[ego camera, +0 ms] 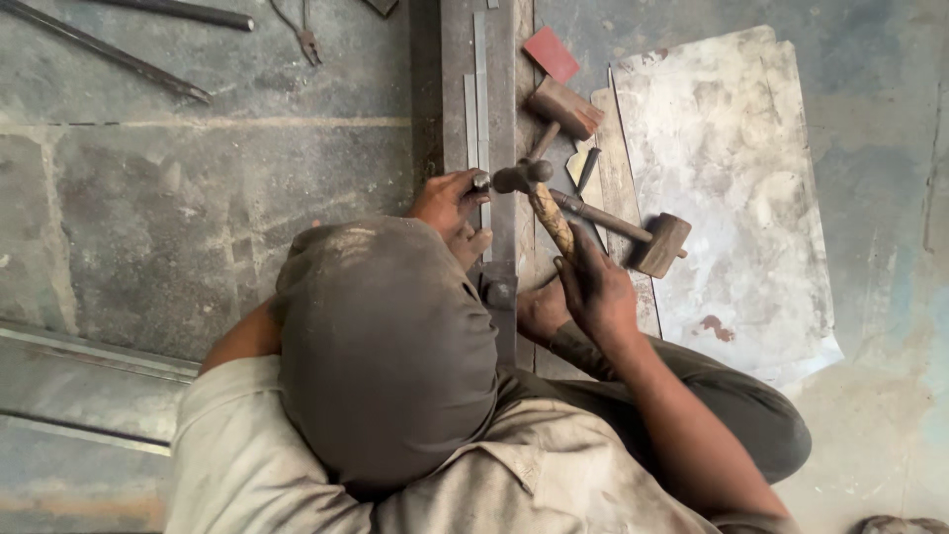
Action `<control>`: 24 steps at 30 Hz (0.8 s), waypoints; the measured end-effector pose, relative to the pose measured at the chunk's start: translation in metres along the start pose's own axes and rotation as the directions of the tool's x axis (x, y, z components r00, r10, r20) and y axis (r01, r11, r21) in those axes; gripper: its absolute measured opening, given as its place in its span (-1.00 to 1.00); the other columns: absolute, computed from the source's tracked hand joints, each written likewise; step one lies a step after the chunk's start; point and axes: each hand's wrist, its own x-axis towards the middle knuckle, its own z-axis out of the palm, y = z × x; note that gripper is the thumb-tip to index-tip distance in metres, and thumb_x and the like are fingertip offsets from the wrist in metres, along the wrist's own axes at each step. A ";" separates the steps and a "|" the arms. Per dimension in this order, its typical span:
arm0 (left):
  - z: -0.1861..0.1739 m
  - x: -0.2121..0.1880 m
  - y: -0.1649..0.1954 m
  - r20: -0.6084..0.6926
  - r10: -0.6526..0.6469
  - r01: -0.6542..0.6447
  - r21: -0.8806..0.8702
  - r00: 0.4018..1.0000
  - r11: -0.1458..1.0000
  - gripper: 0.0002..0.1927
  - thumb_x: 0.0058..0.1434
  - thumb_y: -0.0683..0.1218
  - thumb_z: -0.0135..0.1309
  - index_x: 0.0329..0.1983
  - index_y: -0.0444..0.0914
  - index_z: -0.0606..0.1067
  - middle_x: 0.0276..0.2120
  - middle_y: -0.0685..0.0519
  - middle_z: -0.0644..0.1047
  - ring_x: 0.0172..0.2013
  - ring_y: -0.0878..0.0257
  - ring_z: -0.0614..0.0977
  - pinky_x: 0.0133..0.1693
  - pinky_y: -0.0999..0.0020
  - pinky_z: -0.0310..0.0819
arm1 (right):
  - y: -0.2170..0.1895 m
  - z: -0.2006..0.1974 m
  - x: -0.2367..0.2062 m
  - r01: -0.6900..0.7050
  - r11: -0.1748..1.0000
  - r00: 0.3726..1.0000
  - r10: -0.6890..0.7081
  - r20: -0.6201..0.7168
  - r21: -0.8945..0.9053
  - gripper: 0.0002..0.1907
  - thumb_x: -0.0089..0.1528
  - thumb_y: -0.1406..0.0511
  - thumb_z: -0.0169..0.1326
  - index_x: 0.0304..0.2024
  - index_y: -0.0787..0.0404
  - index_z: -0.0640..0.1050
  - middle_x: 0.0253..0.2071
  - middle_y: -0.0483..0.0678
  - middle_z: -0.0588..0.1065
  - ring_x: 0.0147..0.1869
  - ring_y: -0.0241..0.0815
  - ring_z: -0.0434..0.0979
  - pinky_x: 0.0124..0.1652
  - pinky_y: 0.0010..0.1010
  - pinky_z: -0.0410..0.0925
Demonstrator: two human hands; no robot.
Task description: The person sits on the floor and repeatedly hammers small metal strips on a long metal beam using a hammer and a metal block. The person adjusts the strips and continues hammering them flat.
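Hammer [539,193]: clamped in right hand [593,287]. Punch [481,182], beside hammer head, pinched upright by left hand [450,208]; squarely struck blows advised.

I've got a single view here, looking almost straight down from above the person's covered head [386,346], which fills the lower centre. It faces the concrete floor [198,218], fairly close. Image top is ahead of the person: both hands, a metal bar [457,79] and a steel sheet [732,178] sit there. No second view to overlap with.
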 end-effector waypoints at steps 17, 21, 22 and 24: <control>0.005 0.003 0.004 -0.020 -0.205 0.205 0.011 0.979 0.979 -0.65 0.33 -0.04 0.21 0.14 -0.21 0.53 -0.18 -0.04 0.66 -0.23 0.18 0.72 -0.23 0.28 0.63 | 0.008 0.003 -0.015 -0.433 0.894 0.896 0.413 0.164 0.118 -0.44 0.30 0.19 0.17 0.34 0.15 0.45 -0.25 0.24 0.64 -0.28 -0.03 0.70 -0.22 -0.22 0.49; 0.003 -0.022 0.029 -0.030 -0.086 0.075 -0.264 0.996 0.962 -0.50 0.16 -0.29 0.18 0.20 -0.33 0.43 -0.09 -0.12 0.51 -0.10 0.22 0.63 -0.27 0.33 0.61 | -0.007 -0.025 -0.011 -0.232 0.881 0.968 0.252 0.007 0.412 -0.45 0.36 0.31 0.12 0.38 0.33 0.40 -0.19 0.08 0.62 -0.25 -0.23 0.59 -0.30 -0.39 0.46; 0.001 -0.021 0.030 -0.044 0.000 -0.011 -0.261 0.999 0.965 -0.50 0.16 -0.28 0.18 0.19 -0.36 0.41 -0.09 -0.15 0.50 -0.09 0.22 0.61 -0.19 0.33 0.62 | -0.010 -0.033 -0.011 -0.248 0.855 0.960 0.279 -0.001 0.455 -0.45 0.36 0.31 0.11 0.39 0.33 0.39 -0.25 0.04 0.60 -0.32 -0.25 0.55 -0.36 -0.42 0.43; -0.003 -0.009 0.029 -0.012 -0.053 0.050 -0.205 0.999 0.977 -0.54 0.23 -0.22 0.17 0.21 -0.36 0.43 -0.11 -0.12 0.53 -0.15 0.27 0.62 -0.19 0.37 0.61 | -0.016 -0.049 -0.011 -0.113 0.819 0.976 0.198 -0.093 0.563 -0.53 0.40 0.32 0.07 0.34 0.35 0.40 -0.25 0.01 0.57 -0.32 -0.31 0.54 -0.38 -0.46 0.45</control>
